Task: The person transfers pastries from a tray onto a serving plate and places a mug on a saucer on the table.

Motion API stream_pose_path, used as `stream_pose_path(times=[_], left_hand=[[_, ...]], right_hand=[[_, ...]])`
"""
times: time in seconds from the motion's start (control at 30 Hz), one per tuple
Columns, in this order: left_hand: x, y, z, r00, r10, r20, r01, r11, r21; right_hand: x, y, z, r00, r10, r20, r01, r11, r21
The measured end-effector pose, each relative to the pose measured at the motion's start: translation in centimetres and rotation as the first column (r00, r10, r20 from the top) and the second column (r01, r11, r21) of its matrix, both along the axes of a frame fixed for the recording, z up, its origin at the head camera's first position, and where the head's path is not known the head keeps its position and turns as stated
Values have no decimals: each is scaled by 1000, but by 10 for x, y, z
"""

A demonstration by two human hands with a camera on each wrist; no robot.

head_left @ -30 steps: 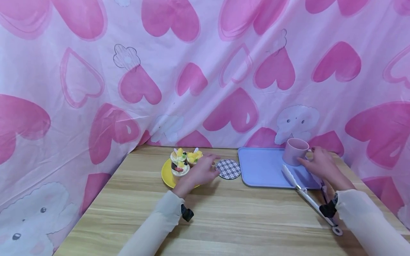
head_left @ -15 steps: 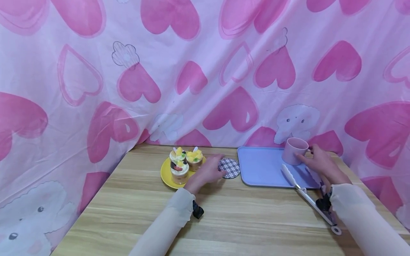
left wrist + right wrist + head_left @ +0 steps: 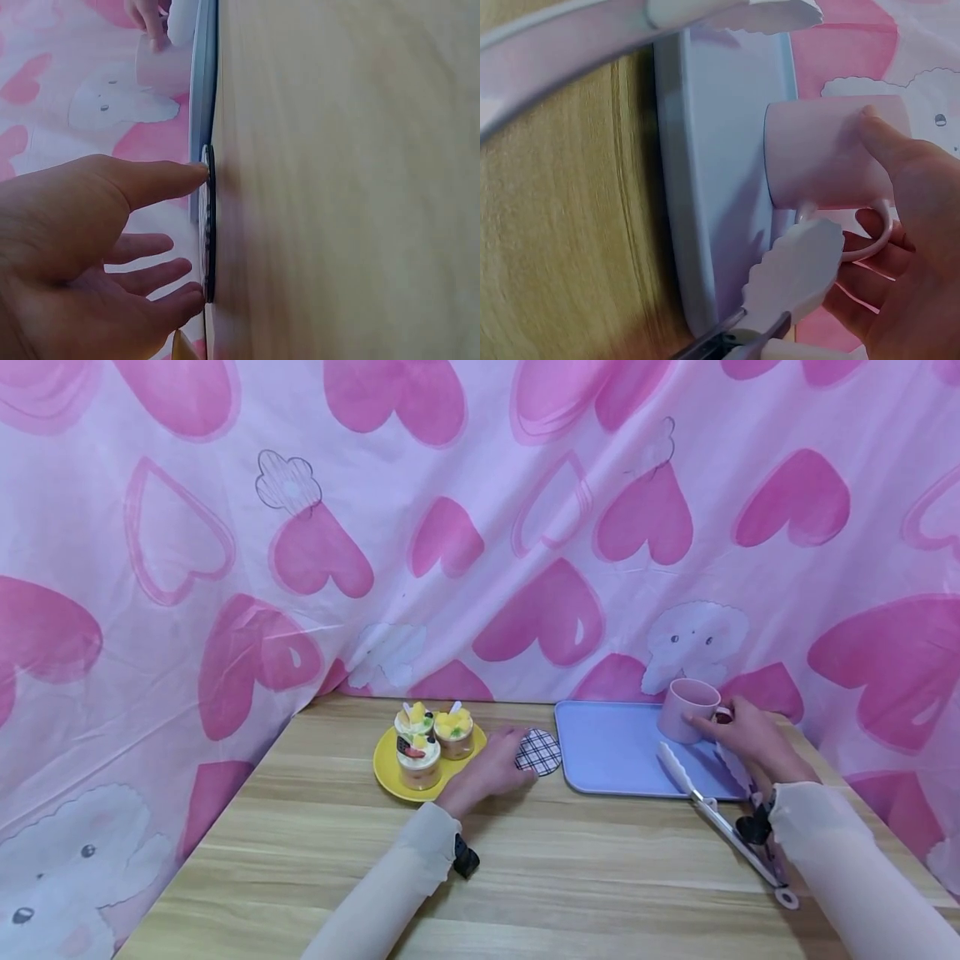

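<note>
My left hand [image 3: 495, 764] spans a round plaid coaster [image 3: 538, 753] lying on the table. In the left wrist view the thumb [image 3: 161, 184] and a fingertip meet opposite edges of the thin coaster [image 3: 210, 225]. A pink mug [image 3: 686, 710] stands on the back right of a blue tray [image 3: 611, 752]. My right hand [image 3: 757, 739] holds the mug by its handle, thumb against the wall and fingers at the handle [image 3: 881, 232], as the right wrist view shows. Below that hand lie tongs [image 3: 723, 822] with white tips, which rest over the tray's front edge.
A yellow plate [image 3: 390, 777] left of the coaster carries three dessert cups [image 3: 418, 764] topped with cream and fruit. The wooden table [image 3: 562, 877] extends in front. A pink heart-patterned curtain [image 3: 450, 610] hangs directly behind the table.
My left hand has moved right from beside the dessert cups to the coaster. The right-hand fingers have closed in on the mug's handle. Mug, tray and tongs look unmoved.
</note>
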State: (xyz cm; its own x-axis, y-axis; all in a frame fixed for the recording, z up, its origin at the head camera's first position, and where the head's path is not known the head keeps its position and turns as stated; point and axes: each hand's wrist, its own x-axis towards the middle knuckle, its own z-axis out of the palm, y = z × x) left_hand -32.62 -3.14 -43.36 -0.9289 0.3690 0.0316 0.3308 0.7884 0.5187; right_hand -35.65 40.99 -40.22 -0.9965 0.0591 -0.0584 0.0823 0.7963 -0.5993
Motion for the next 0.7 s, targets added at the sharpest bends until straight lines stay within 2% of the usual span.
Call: stream_pose_path(times=[0.13, 0.37, 0.53, 0.7], left_hand=[[1, 4, -1, 999, 31, 27, -31, 1000, 2], [0, 7, 0, 994, 87, 71, -84, 995, -46], [-2, 5, -1, 995, 77, 57, -73, 995, -66], [-2, 3, -1, 998, 49, 29, -47, 996, -81]], right_hand=[[-1, -1, -4, 1000, 1, -16, -1, 1000, 22], [-3, -4, -9, 999, -30, -24, 30, 999, -35], [-4, -2, -12, 997, -69, 18, 70, 991, -114], [-3, -1, -14, 997, -75, 5, 75, 991, -109]])
